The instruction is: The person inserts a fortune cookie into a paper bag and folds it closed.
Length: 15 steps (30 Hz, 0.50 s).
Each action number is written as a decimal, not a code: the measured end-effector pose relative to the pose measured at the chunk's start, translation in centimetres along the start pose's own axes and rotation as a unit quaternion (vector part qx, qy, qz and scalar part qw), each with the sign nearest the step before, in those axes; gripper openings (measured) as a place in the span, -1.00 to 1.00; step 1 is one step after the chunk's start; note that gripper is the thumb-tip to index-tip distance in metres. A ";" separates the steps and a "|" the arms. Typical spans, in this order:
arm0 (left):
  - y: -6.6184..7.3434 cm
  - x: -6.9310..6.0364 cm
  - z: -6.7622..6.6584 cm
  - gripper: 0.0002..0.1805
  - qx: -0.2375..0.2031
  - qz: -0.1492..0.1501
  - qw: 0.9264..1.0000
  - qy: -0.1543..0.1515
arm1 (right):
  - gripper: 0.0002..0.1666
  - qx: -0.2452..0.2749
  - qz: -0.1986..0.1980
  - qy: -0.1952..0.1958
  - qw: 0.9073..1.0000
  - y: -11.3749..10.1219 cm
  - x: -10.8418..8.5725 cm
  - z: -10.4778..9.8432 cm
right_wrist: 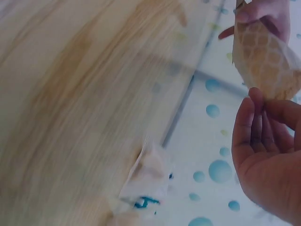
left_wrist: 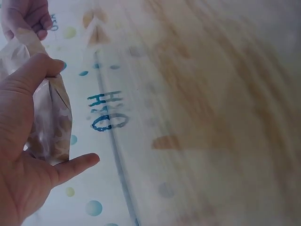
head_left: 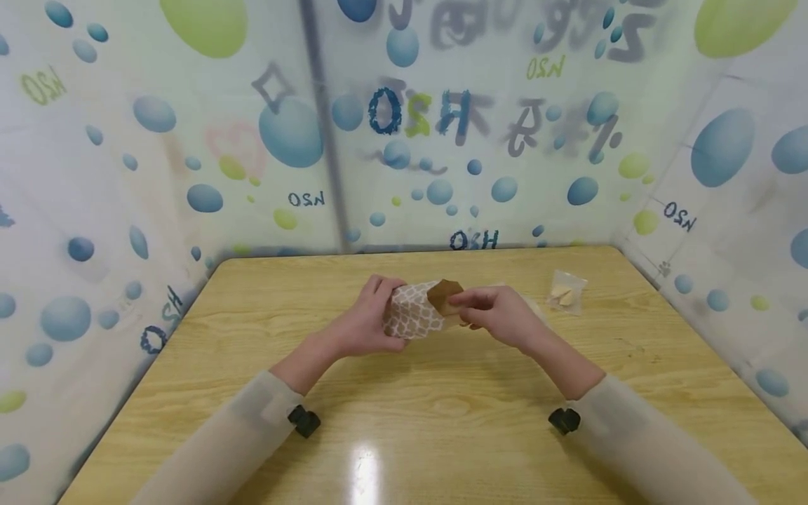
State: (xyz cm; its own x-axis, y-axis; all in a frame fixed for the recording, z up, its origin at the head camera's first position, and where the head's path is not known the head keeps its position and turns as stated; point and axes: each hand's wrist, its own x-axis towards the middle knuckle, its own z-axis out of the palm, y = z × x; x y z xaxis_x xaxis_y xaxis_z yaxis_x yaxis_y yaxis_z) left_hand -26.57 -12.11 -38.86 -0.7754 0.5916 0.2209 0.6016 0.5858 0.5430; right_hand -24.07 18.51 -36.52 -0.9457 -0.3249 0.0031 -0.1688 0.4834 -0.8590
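Note:
A small paper bag (head_left: 413, 312) with a white lattice pattern on tan is held above the table. The left hand (head_left: 372, 319) grips it at its left end, fingers at the far side and thumb at the near side. At the other end the right hand (head_left: 501, 315) pinches a plain brown part (head_left: 445, 294) of the bag between thumb and fingertips. The left wrist view shows the creased bag (left_wrist: 51, 122) against the left hand's palm side. Whatever the bag has inside is hidden.
A clear plastic packet (head_left: 567, 292) with beige pieces lies at the table's back right. Another clear item shows partly behind the right wrist. The wooden table (head_left: 404, 421) is walled by sheets (head_left: 404, 182) printed with bubbles on three sides.

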 end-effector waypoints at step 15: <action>-0.4 -0.8 -0.4 0.18 0.019 -0.026 0.999 -0.004 | -0.54 -0.114 0.036 0.056 0.991 5.8 -1.9 -9.8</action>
State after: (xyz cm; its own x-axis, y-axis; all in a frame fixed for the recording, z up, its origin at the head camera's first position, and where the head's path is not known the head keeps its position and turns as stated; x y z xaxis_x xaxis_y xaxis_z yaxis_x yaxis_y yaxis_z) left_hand -26.29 -13.01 -38.92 -0.8044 0.5639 0.1870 0.5675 0.6360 0.5230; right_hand -25.93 29.85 -36.49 -0.9801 -0.1980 0.0137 -0.1469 0.6772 -0.7210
